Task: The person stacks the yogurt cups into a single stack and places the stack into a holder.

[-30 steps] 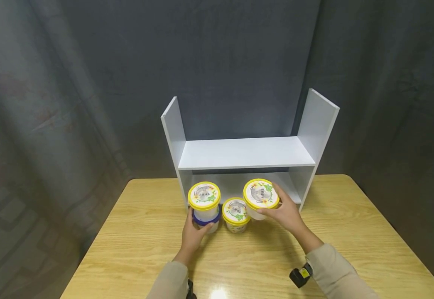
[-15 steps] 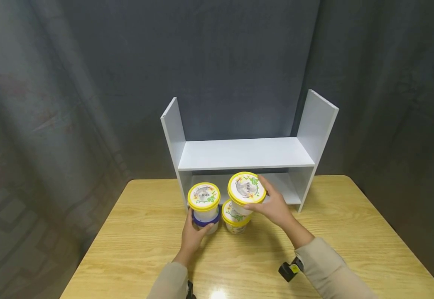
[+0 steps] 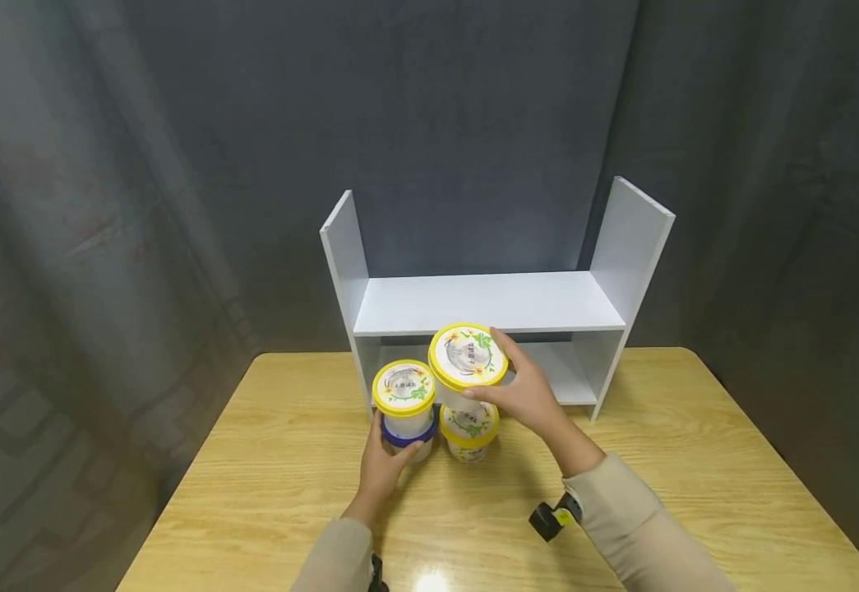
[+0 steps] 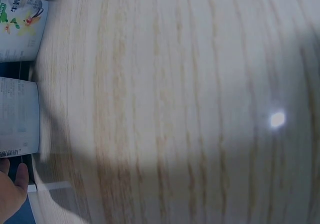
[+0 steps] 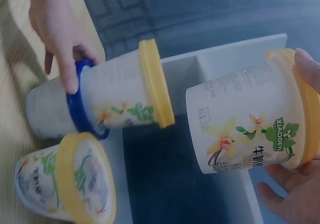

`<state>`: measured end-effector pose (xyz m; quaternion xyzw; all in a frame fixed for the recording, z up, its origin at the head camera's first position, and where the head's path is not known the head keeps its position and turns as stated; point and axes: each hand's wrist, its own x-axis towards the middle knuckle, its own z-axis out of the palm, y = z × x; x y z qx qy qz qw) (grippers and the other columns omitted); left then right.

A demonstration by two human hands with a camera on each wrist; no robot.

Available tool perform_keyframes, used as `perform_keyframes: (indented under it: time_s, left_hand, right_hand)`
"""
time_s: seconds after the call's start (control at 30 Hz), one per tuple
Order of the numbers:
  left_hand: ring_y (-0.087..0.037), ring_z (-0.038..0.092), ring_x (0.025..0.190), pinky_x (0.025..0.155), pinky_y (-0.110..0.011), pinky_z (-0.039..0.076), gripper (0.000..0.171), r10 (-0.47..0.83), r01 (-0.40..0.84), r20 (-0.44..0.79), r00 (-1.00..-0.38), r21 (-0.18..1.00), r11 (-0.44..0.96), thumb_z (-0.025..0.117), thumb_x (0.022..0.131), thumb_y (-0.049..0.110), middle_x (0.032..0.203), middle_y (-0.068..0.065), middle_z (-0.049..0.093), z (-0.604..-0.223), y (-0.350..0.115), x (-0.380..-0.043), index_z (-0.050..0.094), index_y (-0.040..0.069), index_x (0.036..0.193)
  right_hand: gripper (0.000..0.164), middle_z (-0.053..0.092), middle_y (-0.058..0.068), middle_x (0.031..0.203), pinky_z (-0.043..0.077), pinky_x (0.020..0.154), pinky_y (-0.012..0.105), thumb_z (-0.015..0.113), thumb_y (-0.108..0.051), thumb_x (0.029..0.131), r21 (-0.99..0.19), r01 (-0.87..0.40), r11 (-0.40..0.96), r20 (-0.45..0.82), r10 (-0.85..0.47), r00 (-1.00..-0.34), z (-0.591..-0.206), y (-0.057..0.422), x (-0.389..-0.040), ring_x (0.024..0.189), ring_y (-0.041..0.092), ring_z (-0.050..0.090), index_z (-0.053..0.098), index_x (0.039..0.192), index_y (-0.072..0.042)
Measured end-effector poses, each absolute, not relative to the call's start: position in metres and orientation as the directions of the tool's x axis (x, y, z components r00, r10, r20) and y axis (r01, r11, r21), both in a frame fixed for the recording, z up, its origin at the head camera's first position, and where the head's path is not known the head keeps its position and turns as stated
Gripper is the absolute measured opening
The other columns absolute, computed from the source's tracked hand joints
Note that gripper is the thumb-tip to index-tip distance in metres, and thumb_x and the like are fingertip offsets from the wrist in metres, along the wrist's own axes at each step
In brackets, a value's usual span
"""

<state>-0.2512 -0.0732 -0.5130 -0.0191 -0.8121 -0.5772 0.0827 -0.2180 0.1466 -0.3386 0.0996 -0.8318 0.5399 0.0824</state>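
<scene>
My left hand (image 3: 381, 477) grips a white tub with a blue lid (image 5: 47, 108) around its lid. Stacked on that one is a white tub with a yellow lid (image 3: 404, 390), printed with flowers and leaves. My right hand (image 3: 528, 396) holds another yellow-lidded tub (image 3: 468, 357) in the air by its lid, thumb on one side and fingers on the other. In the right wrist view, the underside of this held tub faces the stack. Below it, a third yellow-lidded tub (image 3: 468, 448) stands on the table beside the stack, partly covered by the held one in the head view.
A white two-level shelf unit (image 3: 488, 302) with tall side panels stands at the back of the wooden table (image 3: 274, 460), right behind the tubs. Dark grey curtains (image 3: 473, 123) hang behind and on both sides. Each wrist wears a black device (image 3: 547, 520).
My right hand has carried its yellow-lidded tub leftward and up, from right of the standing tub to above it, near the stack. My left hand and the stack stay in place.
</scene>
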Motion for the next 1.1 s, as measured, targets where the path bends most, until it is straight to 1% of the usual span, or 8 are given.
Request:
perform_keyframes:
  time_s: [0.07, 0.17, 0.37, 0.47, 0.63, 0.7, 0.93, 1.1]
  left_hand:
    - [-0.030, 0.028, 0.122, 0.101, -0.047, 0.018, 0.095, -0.065, 0.125, 0.154, -0.986, 0.935, 0.333, 0.074, 0.065, 0.033, 0.137, -0.012, 0.027, -0.514, -0.073, -0.252, 0.017, 0.013, 0.138]
    - [-0.029, 0.029, 0.122, 0.101, -0.047, 0.018, 0.095, -0.066, 0.131, 0.161, -0.985, 0.935, 0.329, 0.074, 0.064, 0.033, 0.137, -0.011, 0.028, -0.515, -0.073, -0.253, 0.018, 0.013, 0.138]
    - [-0.032, 0.030, 0.120, 0.100, -0.048, 0.019, 0.093, -0.049, 0.175, 0.201, -0.978, 0.930, 0.324, 0.074, 0.065, 0.031, 0.135, -0.014, 0.030, -0.516, -0.073, -0.254, 0.018, 0.012, 0.137]
    - [-0.033, 0.031, 0.119, 0.100, -0.049, 0.019, 0.093, -0.047, 0.191, 0.217, -0.975, 0.928, 0.320, 0.074, 0.066, 0.031, 0.134, -0.015, 0.031, -0.516, -0.073, -0.253, 0.018, 0.013, 0.138]
    - [-0.037, 0.036, 0.114, 0.094, -0.055, 0.024, 0.089, -0.044, 0.269, 0.300, -0.953, 0.903, 0.334, 0.073, 0.066, 0.032, 0.129, -0.018, 0.037, -0.517, -0.073, -0.251, 0.021, 0.015, 0.137]
    - [-0.037, 0.037, 0.113, 0.093, -0.055, 0.025, 0.089, -0.037, 0.286, 0.315, -0.948, 0.899, 0.331, 0.072, 0.066, 0.033, 0.128, -0.018, 0.038, -0.517, -0.072, -0.251, 0.021, 0.015, 0.137]
    - [-0.030, 0.033, 0.118, 0.100, -0.048, 0.020, 0.093, -0.017, 0.204, 0.220, -0.975, 0.931, 0.303, 0.073, 0.065, 0.034, 0.132, -0.011, 0.035, -0.515, -0.071, -0.250, 0.018, 0.017, 0.137]
    - [-0.027, 0.034, 0.119, 0.100, -0.045, 0.020, 0.091, -0.014, 0.190, 0.203, -0.979, 0.936, 0.295, 0.073, 0.065, 0.031, 0.132, -0.008, 0.036, -0.516, -0.072, -0.251, 0.019, 0.021, 0.137]
  right_hand:
    - [0.098, 0.021, 0.010, 0.140, 0.022, 0.096, 0.054, 0.078, -0.032, 0.060, -0.877, -0.271, 0.396, 0.257, -0.090, -0.962, -0.336, 0.142, -0.219, 0.123, 0.035, 0.021, 0.021, 0.137, -0.010]
    - [0.098, 0.020, 0.009, 0.140, 0.021, 0.097, 0.052, 0.078, -0.032, 0.059, -0.879, -0.273, 0.391, 0.252, -0.105, -0.962, -0.333, 0.135, -0.221, 0.124, 0.033, 0.021, 0.022, 0.137, -0.011]
    - [0.098, 0.021, 0.007, 0.140, 0.020, 0.098, 0.052, 0.078, -0.034, 0.059, -0.885, -0.264, 0.384, 0.234, -0.125, -0.964, -0.332, 0.122, -0.226, 0.125, 0.029, 0.021, 0.022, 0.137, -0.013]
    - [0.098, 0.022, 0.008, 0.139, 0.020, 0.098, 0.051, 0.078, -0.034, 0.059, -0.883, -0.273, 0.381, 0.238, -0.136, -0.962, -0.332, 0.116, -0.228, 0.125, 0.029, 0.021, 0.022, 0.137, -0.013]
    - [0.098, 0.024, 0.007, 0.139, 0.022, 0.098, 0.050, 0.077, -0.036, 0.059, -0.883, -0.274, 0.382, 0.230, -0.159, -0.960, -0.333, 0.109, -0.233, 0.124, 0.028, 0.023, 0.022, 0.137, -0.014]
    - [0.099, 0.025, 0.006, 0.139, 0.022, 0.099, 0.049, 0.077, -0.037, 0.059, -0.882, -0.276, 0.382, 0.228, -0.166, -0.959, -0.334, 0.107, -0.236, 0.124, 0.027, 0.024, 0.022, 0.137, -0.014]
    - [0.099, 0.027, 0.004, 0.137, 0.020, 0.100, 0.045, 0.077, -0.039, 0.057, -0.895, -0.249, 0.371, 0.205, -0.155, -0.966, -0.340, 0.100, -0.246, 0.124, 0.022, 0.025, 0.023, 0.137, -0.015]
    - [0.100, 0.028, 0.005, 0.137, 0.024, 0.099, 0.043, 0.078, -0.040, 0.057, -0.905, -0.241, 0.350, 0.201, -0.148, -0.968, -0.342, 0.092, -0.251, 0.123, 0.022, 0.027, 0.023, 0.137, -0.014]
